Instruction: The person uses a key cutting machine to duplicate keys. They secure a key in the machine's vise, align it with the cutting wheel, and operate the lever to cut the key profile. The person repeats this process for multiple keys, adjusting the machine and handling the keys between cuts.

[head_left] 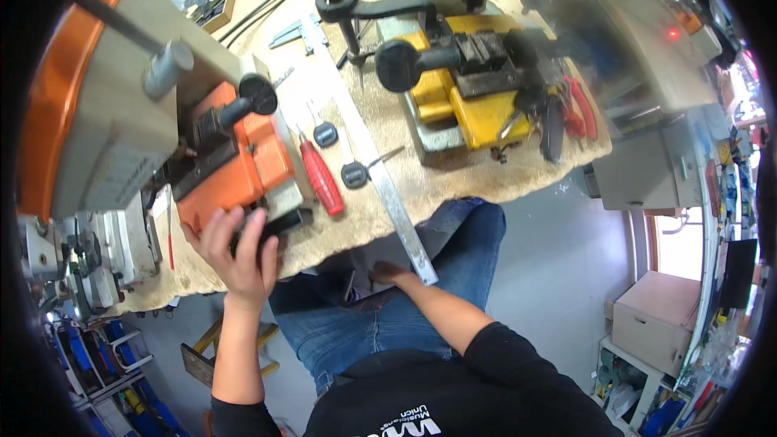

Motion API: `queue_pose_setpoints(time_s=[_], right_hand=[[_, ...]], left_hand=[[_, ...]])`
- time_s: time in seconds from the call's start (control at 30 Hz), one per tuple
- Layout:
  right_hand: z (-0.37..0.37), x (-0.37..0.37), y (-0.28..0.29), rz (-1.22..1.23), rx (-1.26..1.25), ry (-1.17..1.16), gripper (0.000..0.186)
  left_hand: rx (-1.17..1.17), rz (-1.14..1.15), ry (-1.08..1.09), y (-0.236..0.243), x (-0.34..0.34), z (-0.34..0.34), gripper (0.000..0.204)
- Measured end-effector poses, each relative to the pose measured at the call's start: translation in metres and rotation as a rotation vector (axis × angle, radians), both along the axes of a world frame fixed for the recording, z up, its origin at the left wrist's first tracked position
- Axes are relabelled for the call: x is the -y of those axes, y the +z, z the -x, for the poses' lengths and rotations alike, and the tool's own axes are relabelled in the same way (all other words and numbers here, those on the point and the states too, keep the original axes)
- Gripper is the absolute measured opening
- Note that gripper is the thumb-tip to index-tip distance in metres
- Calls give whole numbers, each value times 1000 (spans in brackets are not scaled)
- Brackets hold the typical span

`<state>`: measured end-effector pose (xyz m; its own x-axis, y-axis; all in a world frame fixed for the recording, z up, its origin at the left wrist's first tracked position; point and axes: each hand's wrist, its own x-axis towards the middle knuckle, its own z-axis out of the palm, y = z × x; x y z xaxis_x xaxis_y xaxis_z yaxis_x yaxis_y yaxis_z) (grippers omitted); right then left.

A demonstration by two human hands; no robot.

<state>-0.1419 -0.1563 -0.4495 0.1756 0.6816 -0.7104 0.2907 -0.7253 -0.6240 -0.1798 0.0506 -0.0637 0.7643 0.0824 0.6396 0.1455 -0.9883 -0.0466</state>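
Observation:
My left hand [236, 257] rests at the front of the orange key-cutting machine [255, 158], fingers spread, beside a black handle [285, 222]. My right hand [390, 272] is low under the bench edge above my lap, its fingers mostly hidden. A long metal caliper [380, 178] lies across the bench, its end jutting past the front edge over my right forearm. Left of it lie a screwdriver with a red handle [321, 178] and two black-headed keys, one nearer [354, 174] and one farther [325, 134].
A second key machine with a yellow base [481, 117] stands to the right. Red-handled pliers [584, 109] and a dark bunch of keys [536, 105] lie by it. Black cables [271, 0] run along the back. A wooden stool [206, 352] stands on the floor at left.

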Motion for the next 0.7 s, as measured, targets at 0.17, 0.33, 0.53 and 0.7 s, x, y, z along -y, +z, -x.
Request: queue_pose_setpoints(time_s=[0.17, 0.33, 0.53, 0.7], right_hand=[[0, 43, -22, 233, -126, 246, 47], [-74, 62, 92, 306, -96, 98, 39], [-148, 113, 10, -14, 73, 475, 36], [-186, 115, 37, -138, 309, 331, 26]], left_hand=[[13, 41, -66, 13, 25, -9, 23], [55, 222, -134, 41, 64, -47, 35], [52, 662, -84, 79, 88, -168, 41], [63, 1559, -154, 60, 76, -202, 31]])
